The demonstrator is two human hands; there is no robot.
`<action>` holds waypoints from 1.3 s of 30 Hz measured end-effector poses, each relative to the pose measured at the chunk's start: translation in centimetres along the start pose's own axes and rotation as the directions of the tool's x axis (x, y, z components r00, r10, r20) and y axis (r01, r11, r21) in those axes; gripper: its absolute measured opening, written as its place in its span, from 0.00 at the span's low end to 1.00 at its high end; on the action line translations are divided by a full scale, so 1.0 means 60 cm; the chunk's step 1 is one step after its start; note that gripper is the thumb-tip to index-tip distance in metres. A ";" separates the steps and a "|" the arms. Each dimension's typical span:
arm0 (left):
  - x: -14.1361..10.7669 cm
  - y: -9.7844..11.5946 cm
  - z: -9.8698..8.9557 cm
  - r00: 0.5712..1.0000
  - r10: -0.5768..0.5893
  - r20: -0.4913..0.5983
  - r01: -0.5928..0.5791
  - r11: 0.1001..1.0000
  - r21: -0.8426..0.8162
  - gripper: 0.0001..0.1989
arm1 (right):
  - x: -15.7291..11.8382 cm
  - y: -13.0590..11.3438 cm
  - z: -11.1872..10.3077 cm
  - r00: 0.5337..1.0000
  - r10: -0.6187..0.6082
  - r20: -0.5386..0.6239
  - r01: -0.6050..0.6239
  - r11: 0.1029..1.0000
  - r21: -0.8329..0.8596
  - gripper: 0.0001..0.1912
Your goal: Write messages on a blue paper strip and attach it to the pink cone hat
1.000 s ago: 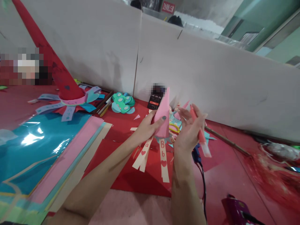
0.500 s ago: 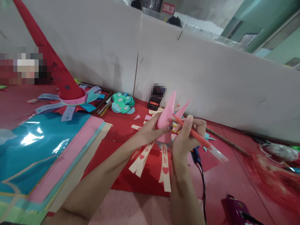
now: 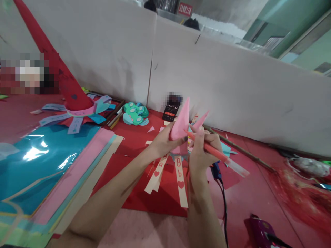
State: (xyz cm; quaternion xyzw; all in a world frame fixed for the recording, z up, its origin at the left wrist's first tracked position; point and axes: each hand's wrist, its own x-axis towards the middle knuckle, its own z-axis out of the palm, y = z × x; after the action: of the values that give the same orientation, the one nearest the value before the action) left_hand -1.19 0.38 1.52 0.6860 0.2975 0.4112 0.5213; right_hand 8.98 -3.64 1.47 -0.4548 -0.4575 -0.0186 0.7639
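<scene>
My left hand (image 3: 165, 141) is closed round a pink paper cone (image 3: 181, 120), its thumb across the near side. From the cone's base hang cream paper strips (image 3: 180, 175) with red letters "A a" and "B b" and red hearts. A red felt-tip pen (image 3: 214, 150) with a clear end is gripped in my right hand (image 3: 205, 148). Its tip is at the cone's right side; I cannot tell if it touches. Beneath the strips lies red paper (image 3: 155, 199). Another pink pointed piece (image 3: 201, 120) shows behind my right hand.
A tall red cone hat (image 3: 77, 100) with paper strips stands at the left, behind blue glossy sheets (image 3: 51, 165) and coloured paper. Green paper cut-outs (image 3: 136, 113) and a phone (image 3: 170, 112) are by the white partition (image 3: 232, 86). A stick (image 3: 243, 153), cable (image 3: 224, 199) and purple device (image 3: 263, 230) lie right.
The pink cone has shifted slightly left and up, standing more upright, and its strips have swung. My right hand has moved a little left with the pen.
</scene>
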 end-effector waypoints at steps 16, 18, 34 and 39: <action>-0.002 0.003 0.005 0.999 -0.032 0.011 0.032 0.997 -0.067 0.20 | 0.005 -0.008 0.000 1.000 0.008 0.023 -0.008 1.000 -0.024 0.16; -0.002 0.003 0.004 0.998 -0.058 0.017 0.059 0.996 -0.062 0.19 | 0.005 -0.009 0.000 0.999 0.012 0.045 -0.011 1.000 -0.012 0.15; 0.002 0.012 -0.011 0.989 -0.145 -0.010 0.143 0.985 -0.098 0.21 | 0.003 -0.015 0.004 0.998 0.059 0.023 -0.059 0.998 0.005 0.07; 0.001 0.013 -0.012 0.980 -0.192 -0.055 0.187 0.978 -0.093 0.22 | 0.003 -0.018 0.004 0.998 0.029 0.055 -0.026 0.998 -0.051 0.11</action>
State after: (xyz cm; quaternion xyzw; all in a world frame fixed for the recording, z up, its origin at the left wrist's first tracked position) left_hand -1.81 0.57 2.35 0.6176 0.3597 0.3940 0.5779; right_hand 8.43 -4.03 2.34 -0.4805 -0.4719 -0.0070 0.7392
